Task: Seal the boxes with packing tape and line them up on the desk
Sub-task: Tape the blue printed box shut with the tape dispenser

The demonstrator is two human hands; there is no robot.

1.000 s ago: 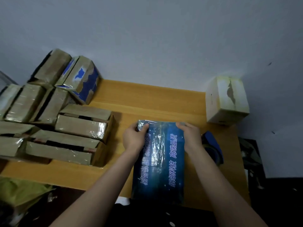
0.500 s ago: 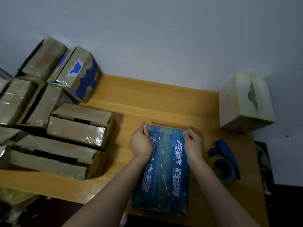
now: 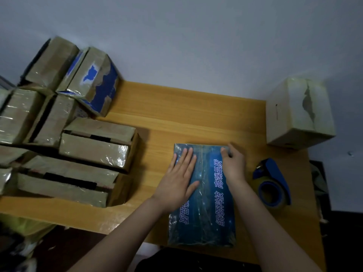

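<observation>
Blue glossy card lies right under your fingers: the blue box point(image 3: 204, 203) rests flat on the wooden table point(image 3: 176, 107), its long side running away from you. A strip of clear tape shines along its middle.

Your left hand point(image 3: 177, 180) is spread flat on the box's left half, its fingers point(image 3: 187, 158) straight and close together, the tips just short of the far edge. Your right hand point(image 3: 233, 165) is at the far right corner, with its fingers point(image 3: 225, 152) curled down onto that corner and gripping it.

Just beyond your right knuckles, on the bare table, lies the blue tape dispenser point(image 3: 273, 183), close to the box but apart from it. Farther out past those fingers, a pale taped carton point(image 3: 298, 112) stands at the table's far right corner.

Out beyond your left fingers, well apart from the blue box, a cluster of brown taped boxes point(image 3: 94, 148) crowds the table's left end. A torn blue-and-brown box point(image 3: 94, 79) leans behind them against the wall.
</observation>
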